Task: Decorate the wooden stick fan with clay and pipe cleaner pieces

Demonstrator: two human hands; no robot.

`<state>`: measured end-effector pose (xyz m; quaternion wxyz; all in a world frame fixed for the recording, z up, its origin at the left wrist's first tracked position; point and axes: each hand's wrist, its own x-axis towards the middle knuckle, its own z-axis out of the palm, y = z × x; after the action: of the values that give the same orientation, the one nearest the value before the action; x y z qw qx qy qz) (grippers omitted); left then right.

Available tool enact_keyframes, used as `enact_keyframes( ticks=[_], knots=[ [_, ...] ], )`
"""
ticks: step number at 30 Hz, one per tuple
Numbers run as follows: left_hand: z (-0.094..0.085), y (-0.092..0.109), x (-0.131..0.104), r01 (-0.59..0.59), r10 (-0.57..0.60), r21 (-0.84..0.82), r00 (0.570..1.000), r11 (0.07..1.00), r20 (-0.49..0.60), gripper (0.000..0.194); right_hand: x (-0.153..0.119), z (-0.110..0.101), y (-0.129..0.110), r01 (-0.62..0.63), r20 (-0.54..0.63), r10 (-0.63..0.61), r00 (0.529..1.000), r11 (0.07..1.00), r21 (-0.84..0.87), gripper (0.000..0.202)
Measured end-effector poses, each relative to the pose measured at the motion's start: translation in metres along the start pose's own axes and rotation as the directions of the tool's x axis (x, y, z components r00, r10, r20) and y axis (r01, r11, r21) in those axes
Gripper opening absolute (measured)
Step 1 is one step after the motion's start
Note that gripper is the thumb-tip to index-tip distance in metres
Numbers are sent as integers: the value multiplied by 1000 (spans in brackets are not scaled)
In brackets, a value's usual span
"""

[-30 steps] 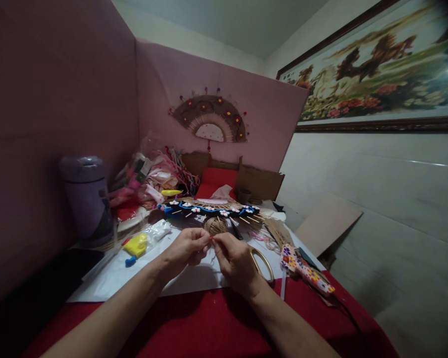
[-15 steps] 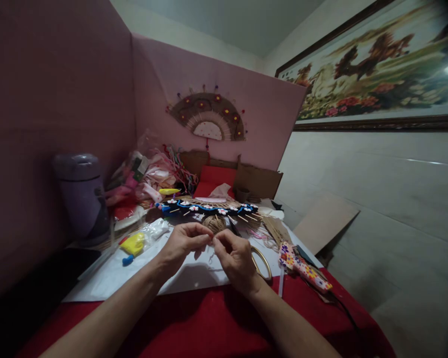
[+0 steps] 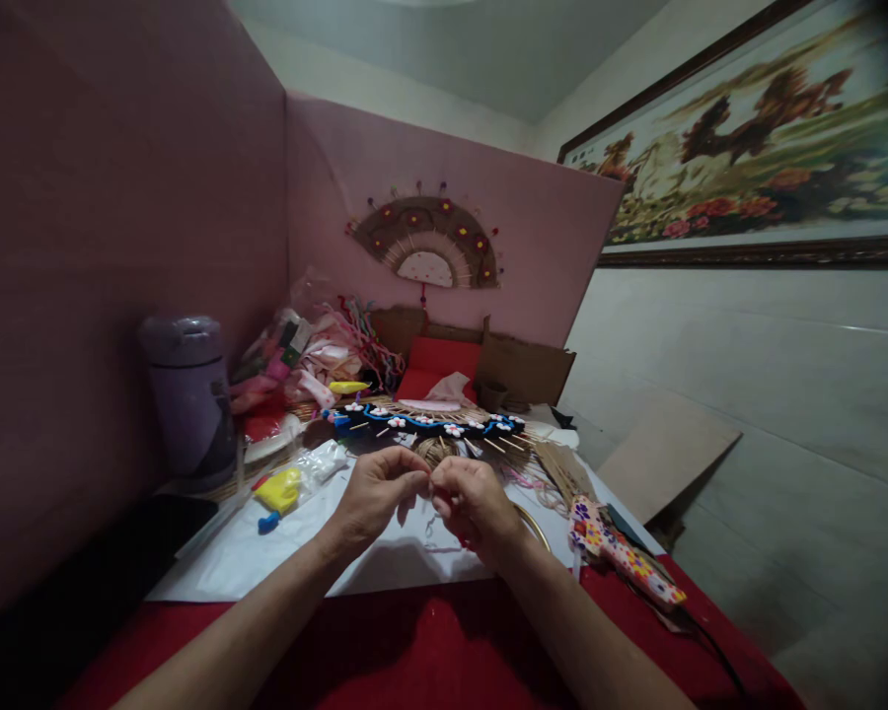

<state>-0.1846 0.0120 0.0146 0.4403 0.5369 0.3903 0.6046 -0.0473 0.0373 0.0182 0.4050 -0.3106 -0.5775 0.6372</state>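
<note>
Left hand: thumb and forefinger drawn together; whether gripping, we cannot tell.
Right hand: likewise, fingers curled — tips close against the left's.
Twine ball: brown, coarse, just beyond our fingertips.
Table fan: black band, blue wavy trim, white flowers.
Horse picture: framed — corner marks too small for us to read.

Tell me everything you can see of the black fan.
The black fan lies roughly flat beyond the twine ball, its curved edge toward the camera. A wavy blue line and white flowers with reddish centres decorate it; thin, wood-like sticks spread across it, some tips jutting forward. Contact with the ball is unclear.
</note>
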Motion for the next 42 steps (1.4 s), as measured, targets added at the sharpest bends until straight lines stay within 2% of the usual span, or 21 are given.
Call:
enact_keyframes(
  ticks=[4, 7, 9, 11, 14, 19, 22, 25, 27, 29, 34, 38, 42],
  knots=[
    [1, 7, -2, -25, 25, -12, 1000, 1000, -18, 21, -3, 2, -14, -132, 65, 126, 990, 985, 112, 9],
    [2, 13, -4, -68, 67, -27, 997, 997, -29, 22, -8, 5, -25, -260, 152, 233, 961, 947, 188, 10],
    [2, 16, -5, -83, 82, -37, 996, 996, -35, 22, -10, 7, -30, -280, 187, 247, 951, 944, 175, 11],
    [1, 16, -6, -84, 83, -45, 996, 995, -32, 23, -10, 9, -32, -237, 180, 213, 960, 963, 129, 12],
    [-1, 14, -5, -81, 81, -66, 997, 994, -10, 22, -8, 8, -27, -223, 201, 192, 960, 964, 147, 13],
    [-1, 8, -3, -58, 61, -60, 997, 997, 48, 24, -1, -4, -2, -371, 339, 250, 907, 857, 357, 14],
    [0, 7, -4, -48, 49, -6, 995, 999, 92, 24, 1, -14, 8, -408, 414, 240, 878, 827, 387, 13],
    [1, 7, -7, -87, 74, 102, 989, 991, 131, 16, 0, -20, 9, -446, 455, 259, 852, 813, 373, 13],
    [1, 8, -9, -142, 113, 208, 983, 968, 146, 7, -1, -20, 7, -450, 437, 282, 854, 821, 350, 13],
    [0, 9, -9, -196, 156, 313, 977, 929, 148, 5, -2, -16, 5, -420, 376, 296, 878, 853, 309, 15],
    [-5, 7, -5, -261, 242, 454, 965, 852, 101, 12, -3, -3, 5, -197, 188, 160, 969, 960, 200, 19],
    [-9, 1, 0, -211, 211, 446, 976, 870, 50, 12, -2, -1, 7, -107, 145, 82, 986, 979, 176, 22],
    [-10, -1, 0, -186, 159, 363, 982, 913, 102, 10, -1, -5, 5, -168, 169, 137, 976, 969, 181, 17]
  ],
)
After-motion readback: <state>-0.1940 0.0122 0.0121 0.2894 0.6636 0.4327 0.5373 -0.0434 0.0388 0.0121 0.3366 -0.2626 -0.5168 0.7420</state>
